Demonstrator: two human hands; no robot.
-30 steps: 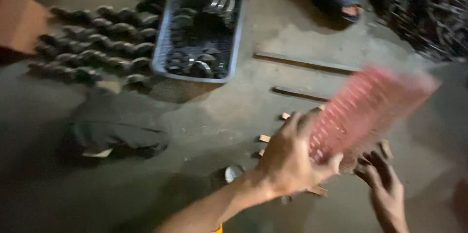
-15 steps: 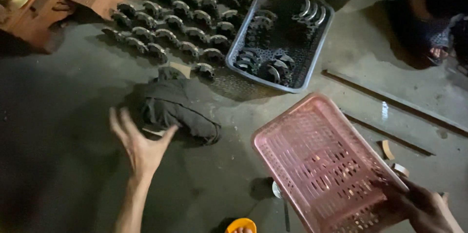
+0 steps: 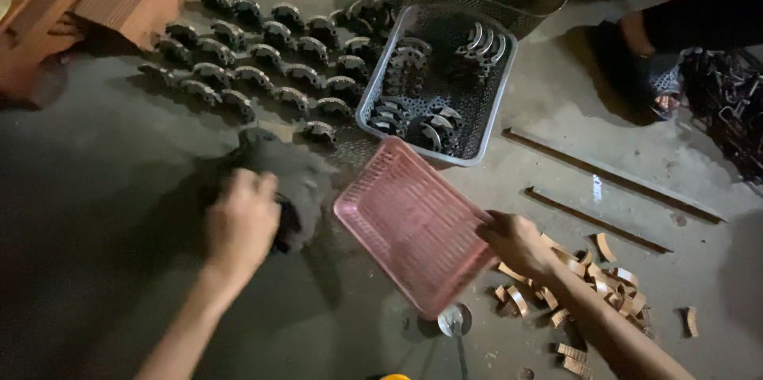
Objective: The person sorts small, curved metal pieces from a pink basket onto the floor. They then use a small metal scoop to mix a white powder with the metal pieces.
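At frame centre, the right hand (image 3: 515,241) grips the pink perforated basket (image 3: 409,225) by its rim: light, stiff plastic. The left hand (image 3: 241,223) clutches soft dark cloth (image 3: 298,173).

Bare concrete floor (image 3: 103,213) lay open to the left of the left hand (image 3: 241,225), which rested on a dark cloth bundle (image 3: 294,177). Beyond it, rows of curved metal parts (image 3: 254,54) blocked the far side, touching a grey perforated basket (image 3: 381,70). The pink basket (image 3: 409,225), gripped at its edge by the right hand (image 3: 517,241), filled the middle. Brown curved pieces (image 3: 596,277) cluttered the floor on the right, before two thin metal strips (image 3: 604,173). A round metal piece (image 3: 455,319) sat just below the pink basket.
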